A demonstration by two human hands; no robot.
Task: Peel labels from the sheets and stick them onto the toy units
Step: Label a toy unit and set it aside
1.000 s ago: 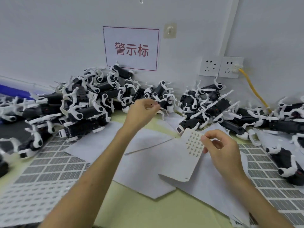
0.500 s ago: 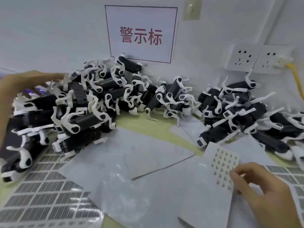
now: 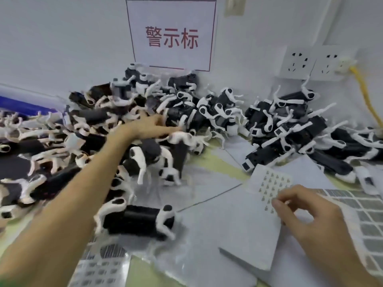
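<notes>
The label sheet [image 3: 248, 224], thin floppy paper at four o'clock, wants holding by its edge, where the right hand [image 3: 310, 218] pinches it. Toy units [image 3: 97, 117], probably light rigid plastic with snagging legs, heap at ten o'clock; the left hand [image 3: 149, 125] reaches spread-fingered onto them.

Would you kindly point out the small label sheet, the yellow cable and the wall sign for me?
small label sheet [image 3: 269, 184]: head view, on its grid of printed labels.
yellow cable [image 3: 362, 90]: head view, on its stretch below the plug.
wall sign [image 3: 172, 36]: head view, on its red characters.
</notes>
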